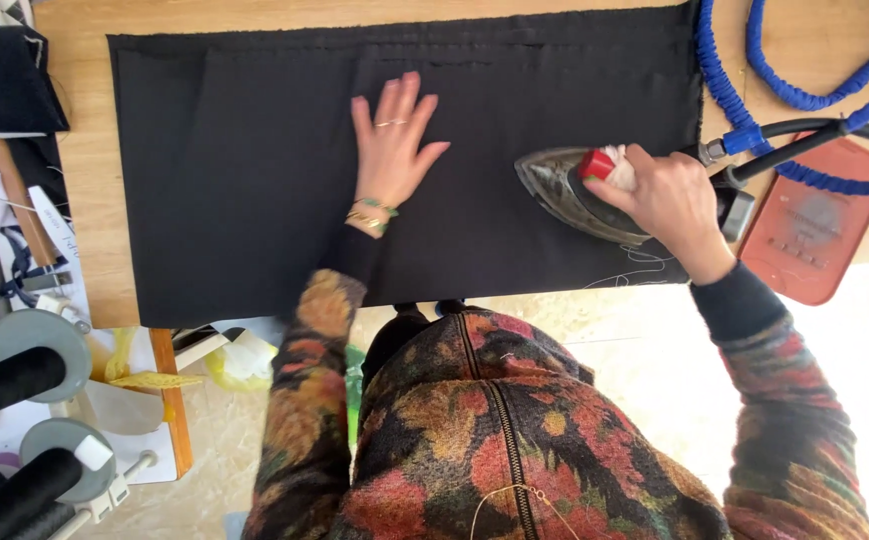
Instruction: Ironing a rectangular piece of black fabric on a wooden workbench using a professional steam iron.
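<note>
The left hand (392, 150) lies flat with fingers (400, 95) spread on the middle of the black fabric (225, 180) covering the wooden table (80, 200), while the right hand (667, 200) clenches the handle of the steam iron (560, 190) resting near the fabric's right edge

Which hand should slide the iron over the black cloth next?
Probably the right hand: it grips the iron by its handle, on the black cloth. The left hand lies flat on the cloth, apart from the iron.
</note>
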